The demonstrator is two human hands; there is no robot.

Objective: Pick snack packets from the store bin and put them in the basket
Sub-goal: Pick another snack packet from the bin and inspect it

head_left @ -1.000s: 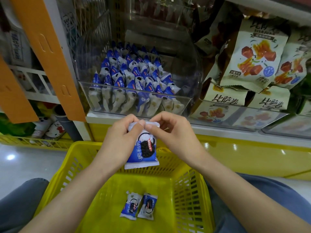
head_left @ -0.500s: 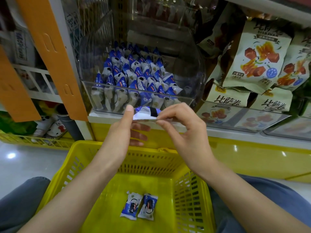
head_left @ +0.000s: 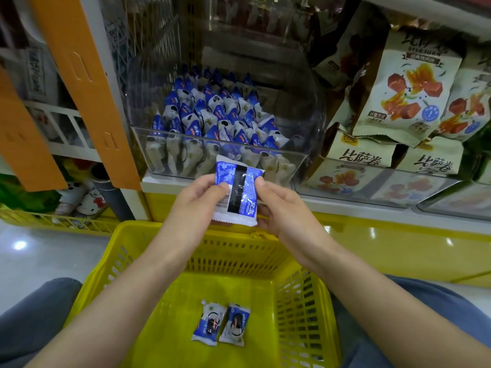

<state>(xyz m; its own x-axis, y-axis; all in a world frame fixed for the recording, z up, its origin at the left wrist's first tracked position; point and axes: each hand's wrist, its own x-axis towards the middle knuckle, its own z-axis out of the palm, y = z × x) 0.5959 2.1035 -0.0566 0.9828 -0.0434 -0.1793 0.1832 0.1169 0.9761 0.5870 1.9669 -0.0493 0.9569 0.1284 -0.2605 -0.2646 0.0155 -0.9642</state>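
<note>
Packet is hanging over the far rim of the basket, before the store bin; our left hand and right hand are pinching its sides. Releasing here, we are risking it falling outside.

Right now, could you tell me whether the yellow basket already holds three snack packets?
No: the basket holds two packets, and a third packet is gripped between the left hand and right hand.
</note>
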